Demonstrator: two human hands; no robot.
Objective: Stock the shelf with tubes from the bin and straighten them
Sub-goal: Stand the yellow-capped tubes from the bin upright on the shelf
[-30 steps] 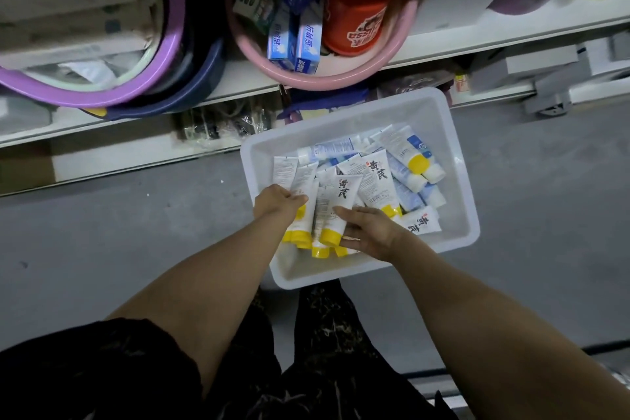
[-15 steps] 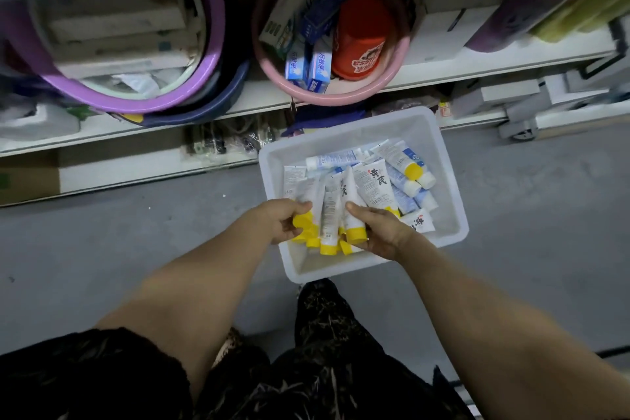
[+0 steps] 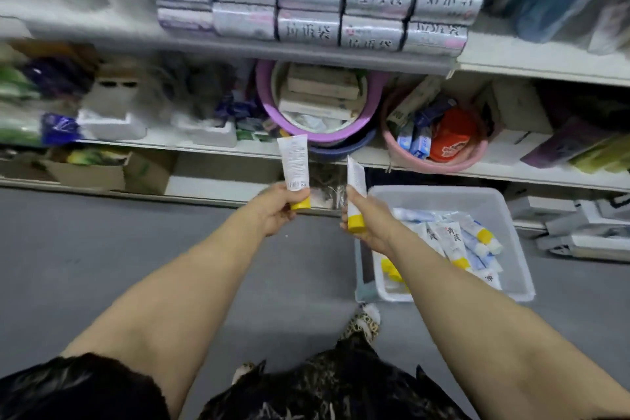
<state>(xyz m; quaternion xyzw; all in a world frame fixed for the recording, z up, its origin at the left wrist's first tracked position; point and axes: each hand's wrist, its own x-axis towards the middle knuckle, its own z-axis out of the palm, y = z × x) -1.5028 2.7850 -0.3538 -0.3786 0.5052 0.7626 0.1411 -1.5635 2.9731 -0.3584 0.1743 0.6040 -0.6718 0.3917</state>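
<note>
While left hand grips tube upright, right likewise.

Goods at the left of the shelf are smeared past telling — the small print on the tube in the left hand is unreadable, and the right forearm covers part of the tubes in the bin.

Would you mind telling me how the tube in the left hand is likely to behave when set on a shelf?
The tube is probably light: the left hand holds it upright by the cap end alone. Its flat crimped top suggests a soft body that dents if squeezed. Stood on its small yellow cap, it may tip easily.
</note>
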